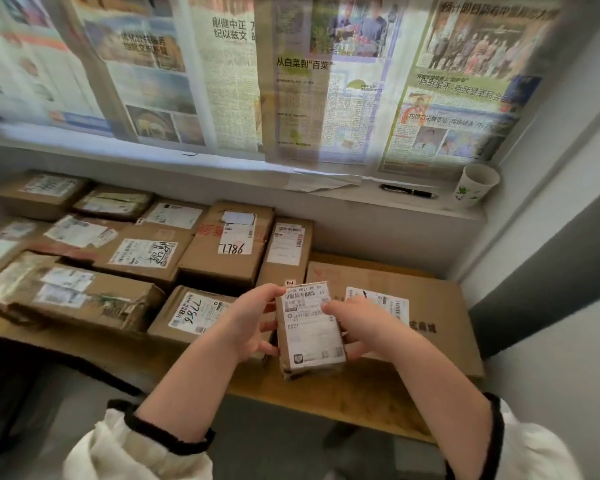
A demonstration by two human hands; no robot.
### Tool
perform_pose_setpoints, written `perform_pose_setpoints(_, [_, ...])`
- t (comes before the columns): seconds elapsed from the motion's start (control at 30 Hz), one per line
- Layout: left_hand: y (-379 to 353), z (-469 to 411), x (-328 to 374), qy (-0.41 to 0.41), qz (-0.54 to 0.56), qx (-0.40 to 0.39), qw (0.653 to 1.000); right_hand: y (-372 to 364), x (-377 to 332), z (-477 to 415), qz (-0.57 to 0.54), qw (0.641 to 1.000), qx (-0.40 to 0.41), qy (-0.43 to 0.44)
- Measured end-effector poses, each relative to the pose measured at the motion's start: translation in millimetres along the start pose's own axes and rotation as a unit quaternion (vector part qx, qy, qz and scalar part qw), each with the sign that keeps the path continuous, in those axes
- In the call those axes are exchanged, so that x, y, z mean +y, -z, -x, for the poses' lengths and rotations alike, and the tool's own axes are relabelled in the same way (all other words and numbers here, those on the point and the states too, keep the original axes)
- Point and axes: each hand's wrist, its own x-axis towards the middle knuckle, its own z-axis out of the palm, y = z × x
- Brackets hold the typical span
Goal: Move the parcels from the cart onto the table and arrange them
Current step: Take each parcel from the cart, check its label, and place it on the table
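A small brown parcel (pixel 309 336) with a white shipping label is held above the front of the wooden table (pixel 343 396). My left hand (pixel 253 320) grips its left side and my right hand (pixel 354 323) grips its right side. Several cardboard parcels lie in rows on the table: one marked 7786 (pixel 194 313) just left of my hands, one marked 7286 (pixel 229 244) behind it, a narrow one (pixel 288 247) beside that, and a wide flat box (pixel 413 306) under and right of my right hand. The cart is out of view.
A windowsill (pixel 361 192) behind the table carries a black pen (pixel 407 192) and a paper cup (pixel 475 185). Newspaper sheets (pixel 291 74) cover the window. A grey wall (pixel 551 237) bounds the table on the right. Floor (pixel 274 441) shows below the table edge.
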Motion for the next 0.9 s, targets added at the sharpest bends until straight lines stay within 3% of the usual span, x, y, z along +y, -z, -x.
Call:
perform_pose_setpoints(0.23, [14,35,-66,0.043,-0.004,-0.012,0.999,-57,58,31,-0.069,0.997,-0.008,-0.037])
perform_pose_setpoints(0.4, [-1,41,-106,0.118,0.15,0.018,0.982,-83,75,6,0.113,0.99,0.078,-0.039])
perform_pose_setpoints(0.57, [-21,8,-132,0.139,0.286,0.105,0.942,-88,79,-30,0.234,0.968,0.086,0.019])
perform_pose_setpoints(0.77, [-45,-18,-144,0.163,0.349,0.207,0.899,-93,77,-57,0.398,0.904,0.125,0.093])
perform_pose_setpoints(0.9, [-59,-27,-144,0.179,0.363,0.233,0.884,-90,91,-64,0.467,0.862,0.168,0.101])
